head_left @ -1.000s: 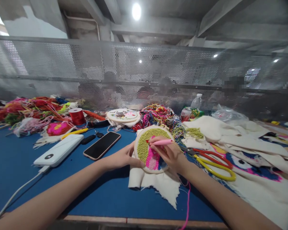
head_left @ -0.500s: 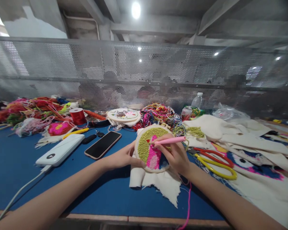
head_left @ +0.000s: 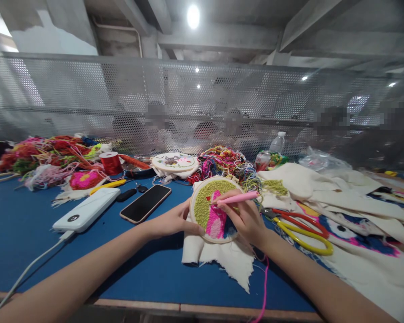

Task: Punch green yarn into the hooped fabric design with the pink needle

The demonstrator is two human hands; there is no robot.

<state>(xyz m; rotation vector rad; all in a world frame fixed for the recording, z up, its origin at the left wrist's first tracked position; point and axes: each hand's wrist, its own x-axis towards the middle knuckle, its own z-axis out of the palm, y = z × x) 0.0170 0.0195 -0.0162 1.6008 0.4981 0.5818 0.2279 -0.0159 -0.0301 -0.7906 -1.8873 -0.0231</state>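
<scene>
A round embroidery hoop [head_left: 192, 211] holds cloth worked in looped green, pink and dark blue yarn, tilted up over the table. My left hand [head_left: 178, 219] grips its left rim, thumb in front and fingers behind. In my right hand [head_left: 245, 220] is a pink punch needle [head_left: 240, 197], pinched between thumb and fingers, its tip at the top of the pink patch. Pink yarn [head_left: 265, 287] hangs from below my right hand over the table's edge. Frayed white cloth [head_left: 229, 262] spreads out below the hoop.
Left of the hoop lie a phone [head_left: 145, 204], a white power bank [head_left: 87, 210] with a cable, and a red thread spool [head_left: 111, 163]. Yarn heaps [head_left: 222, 161] and another hoop [head_left: 173, 161] sit behind. To the right are scissors [head_left: 305, 231] and white cloth [head_left: 296, 179].
The punch needle's handle has tilted slightly and shifted a little left in my right hand. My left hand keeps its hold on the hoop. The whole view has shifted slightly.
</scene>
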